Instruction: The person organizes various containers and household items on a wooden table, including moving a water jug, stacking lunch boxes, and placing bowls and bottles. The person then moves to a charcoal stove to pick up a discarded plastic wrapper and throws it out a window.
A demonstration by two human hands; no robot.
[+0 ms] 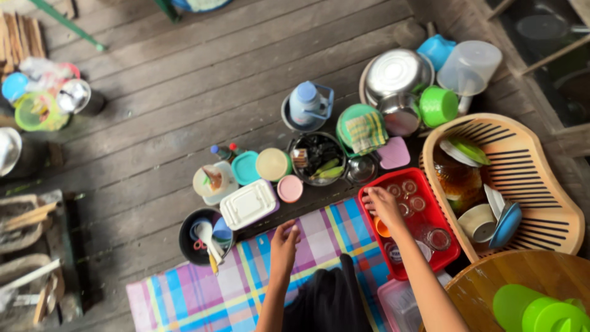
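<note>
Red plastic tray (430, 212) at centre right, pink-blue-yellow plaid mat (246, 273) below, tan slatted basket (534, 184) right, green cup (438, 106) above, weathered grey plank floor (184, 92)

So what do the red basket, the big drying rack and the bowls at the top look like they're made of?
Red basket: likely plastic, with a glossy, evenly coloured rim. The right hand rests at its edge. Drying rack: probably tan plastic, smooth moulded slats, though possibly wood. Bowls: metal, seemingly steel, with mirror-like reflections.

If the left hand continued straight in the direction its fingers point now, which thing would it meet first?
Probably the white lidded container. The left hand rests on the plaid cloth, fingers pointing up the picture, slightly left; height is hard to judge from above.
</note>
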